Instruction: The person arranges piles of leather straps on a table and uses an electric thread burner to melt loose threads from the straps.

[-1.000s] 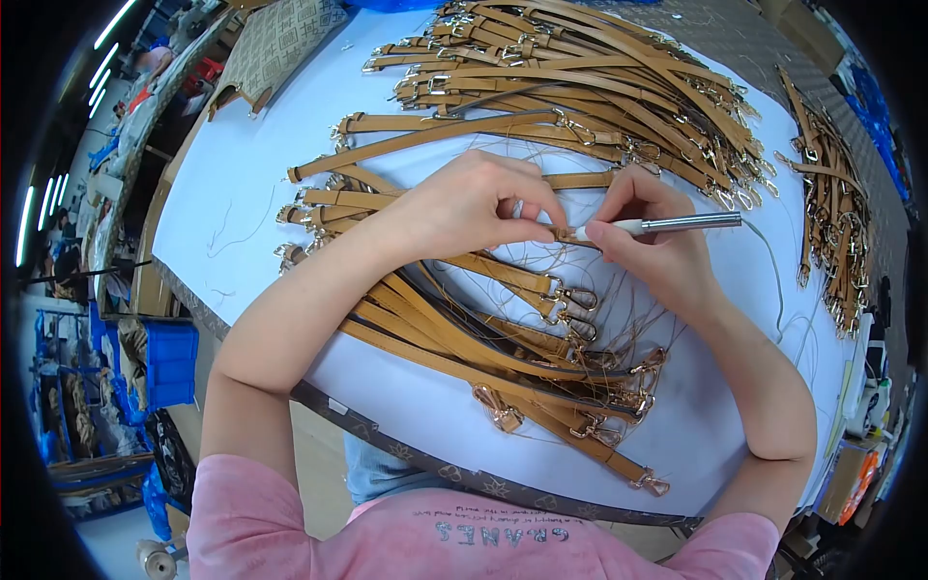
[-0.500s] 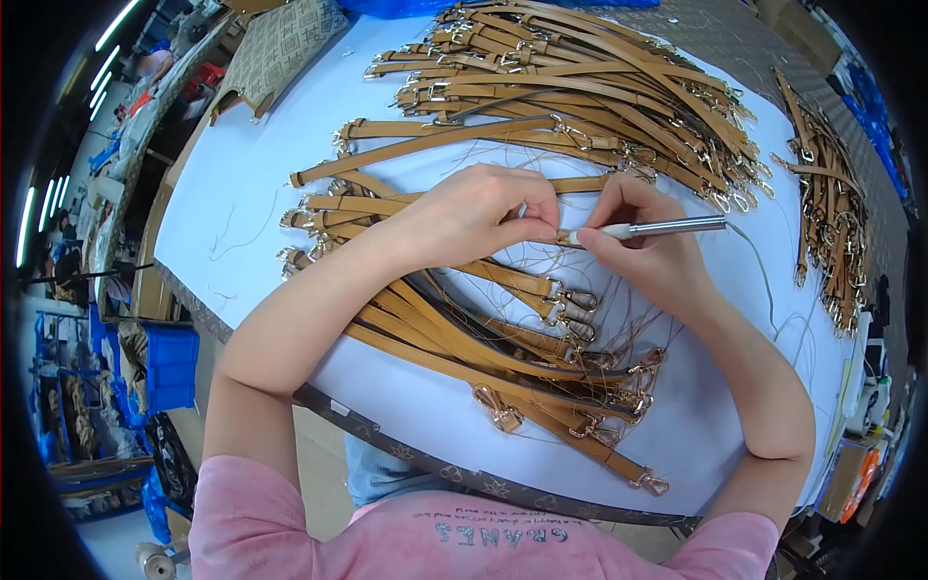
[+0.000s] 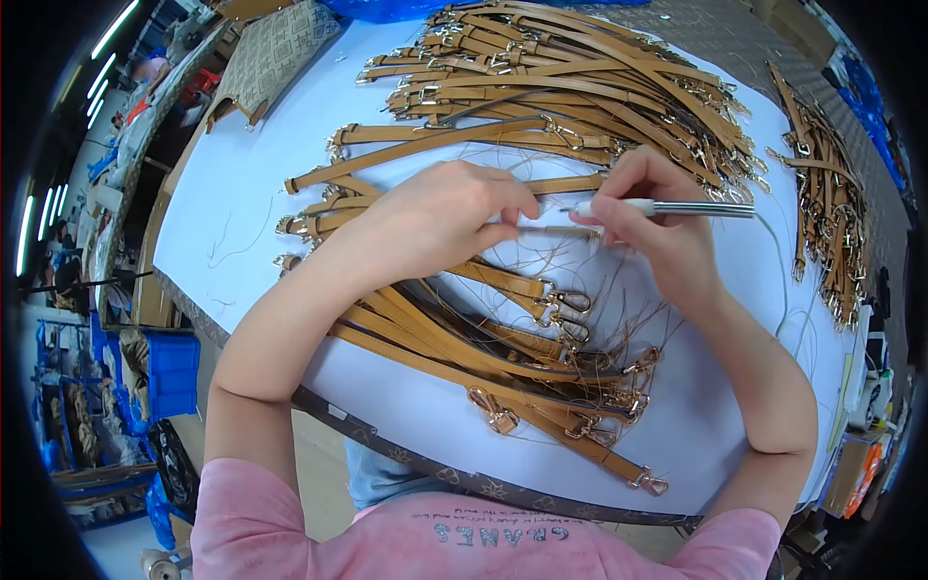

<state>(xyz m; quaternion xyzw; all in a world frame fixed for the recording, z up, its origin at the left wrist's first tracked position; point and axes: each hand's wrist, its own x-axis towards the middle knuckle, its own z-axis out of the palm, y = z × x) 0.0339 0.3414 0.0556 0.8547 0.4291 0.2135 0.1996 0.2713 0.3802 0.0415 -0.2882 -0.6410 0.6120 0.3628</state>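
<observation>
My left hand point(image 3: 469, 208) pinches a tan strap point(image 3: 561, 232), seen nearly edge-on, with the fingertips hiding part of it. In my right hand point(image 3: 662, 208) is a pen-like tool point(image 3: 701, 208) with a silver shaft, a white grip and a thin tip pointing left. The tip is just above the strap and looks apart from it. Loose brown threads point(image 3: 619, 280) hang around and below the fingers. Under my left forearm lie several tan straps point(image 3: 435, 343) with metal clasps point(image 3: 565, 314).
A large heap of tan straps point(image 3: 570, 82) with buckles covers the far side of the white table surface point(image 3: 232, 193). Another bundle of straps point(image 3: 822, 193) lies at the right. A patterned piece point(image 3: 275, 63) rests at the far left. A blue crate point(image 3: 174, 372) stands left of the table.
The pen-like tool has drawn back to the right and up from the strap. My left hand has shifted slightly left, and more of the strap now shows.
</observation>
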